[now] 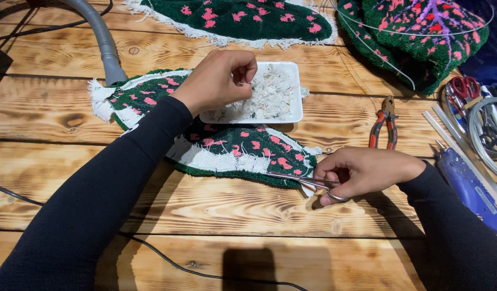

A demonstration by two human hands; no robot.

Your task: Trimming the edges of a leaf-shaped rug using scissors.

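Much of the middle tufted piece, green with pink spots, is hidden under the left forearm and the white tray; two further tufted pieces are cut off at the top edge. What the left hand pinches over the tray's pile of white trimmings is too fine to make out; its fingertips are closed together. The right hand, palm down, grips one pair of small scissors, fingers through the loops, blades lying at the piece's near edge. One pair of pliers lies well apart.
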